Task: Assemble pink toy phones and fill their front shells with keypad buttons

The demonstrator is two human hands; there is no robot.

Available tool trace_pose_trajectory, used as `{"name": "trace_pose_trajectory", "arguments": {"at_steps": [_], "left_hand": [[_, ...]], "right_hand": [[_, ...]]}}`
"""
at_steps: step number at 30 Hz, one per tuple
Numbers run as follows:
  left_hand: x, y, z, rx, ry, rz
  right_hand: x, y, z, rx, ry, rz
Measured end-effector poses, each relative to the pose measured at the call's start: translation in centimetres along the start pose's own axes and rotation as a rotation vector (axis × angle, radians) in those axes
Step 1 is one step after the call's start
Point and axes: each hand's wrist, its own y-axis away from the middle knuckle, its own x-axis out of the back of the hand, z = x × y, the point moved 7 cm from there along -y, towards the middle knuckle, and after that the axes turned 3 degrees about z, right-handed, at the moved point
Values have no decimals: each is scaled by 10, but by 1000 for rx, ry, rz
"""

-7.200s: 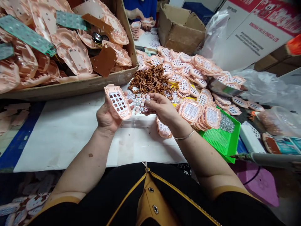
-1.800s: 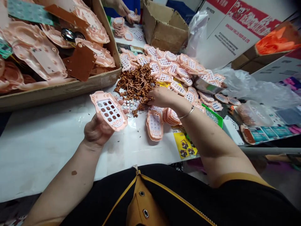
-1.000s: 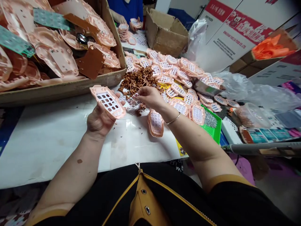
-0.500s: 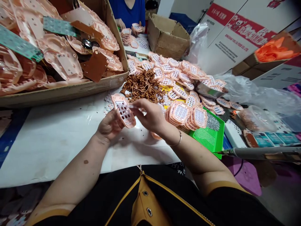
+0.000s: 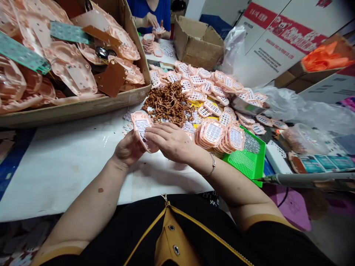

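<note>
My left hand [image 5: 127, 150] grips a pink plastic casing [image 5: 136, 117] by its lower left side, tilted above the white table. A pale keypad sheet [image 5: 142, 127] lies across the holes in the casing's face. Over its right part my right hand [image 5: 173, 143] rests with fingers stretched flat, touching the keypad and hiding some of it. Just behind are a heap of brown rubbery pieces [image 5: 166, 101] and some loose pale keypads [image 5: 190, 127]. To the right, pink casings with keypads stand in stacks [image 5: 212, 133].
A cardboard box [image 5: 111, 101] of pink shells and circuit boards fills the left. Many pink casings [image 5: 206, 87] pile up behind. A green basket [image 5: 259, 162] with small metal parts and a grey pen-shaped tool [image 5: 294, 179] lie right. A co-worker [image 5: 151, 18] handles a casing opposite.
The keypad now covers the casing's holes, which showed dark before. My right hand has gone from pinching to lying flat over it. The co-worker's hands have come together on a casing.
</note>
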Motion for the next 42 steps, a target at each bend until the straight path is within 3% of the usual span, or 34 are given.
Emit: {"name": "trace_pose_trajectory", "arguments": {"at_steps": [5, 11, 16, 19, 26, 29, 31, 33, 37, 42], "left_hand": [[-15, 2, 6, -36, 26, -100], [-16, 1, 1, 9, -45, -137], [-13, -1, 4, 32, -87, -63], [-10, -2, 8, 19, -99, 0], [-5, -4, 8, 14, -142, 31], [-4, -5, 7, 30, -146, 39], [-4, -6, 6, 43, -149, 40], [-3, -7, 5, 47, -155, 47], [1, -10, 7, 46, -163, 77], [5, -11, 10, 35, -135, 104]], "right_hand": [[6, 0, -5, -9, -70, -17], [15, 15, -13, -23, 151, 1], [32, 42, 9, -305, 263, -332], [33, 63, 11, -357, 316, -545], [22, 80, 10, -395, 136, -752], [35, 73, 52, -549, 80, -765], [52, 68, 108, -750, 203, -651], [56, 70, 166, -895, 293, -631], [20, 94, 251, -1014, 299, -797], [-25, 128, 278, -1020, 197, -965]]}}
